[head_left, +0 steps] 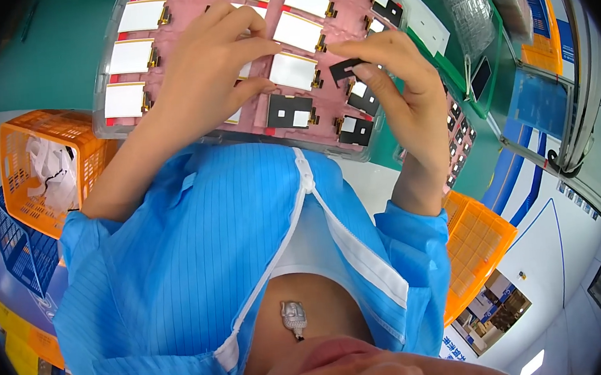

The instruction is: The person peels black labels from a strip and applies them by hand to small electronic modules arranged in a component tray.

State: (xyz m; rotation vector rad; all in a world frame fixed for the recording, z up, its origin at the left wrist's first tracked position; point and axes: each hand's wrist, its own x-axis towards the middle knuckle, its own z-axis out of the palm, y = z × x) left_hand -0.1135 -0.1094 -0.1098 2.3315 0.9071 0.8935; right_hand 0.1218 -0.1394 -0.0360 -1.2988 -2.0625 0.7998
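Currently reaches over a pink tray (351,15), beneath the fingers, with left hand (207,63) curled, fingertips parted and seemingly empty, and right hand (407,82) pinching. Seems partway: perhaps done for black-faced panels (288,111) near the right fingers, pending for white panels (294,71) around the left. Holds between right thumb and forefinger a black piece (342,73): small, tilted, pale-spotted.
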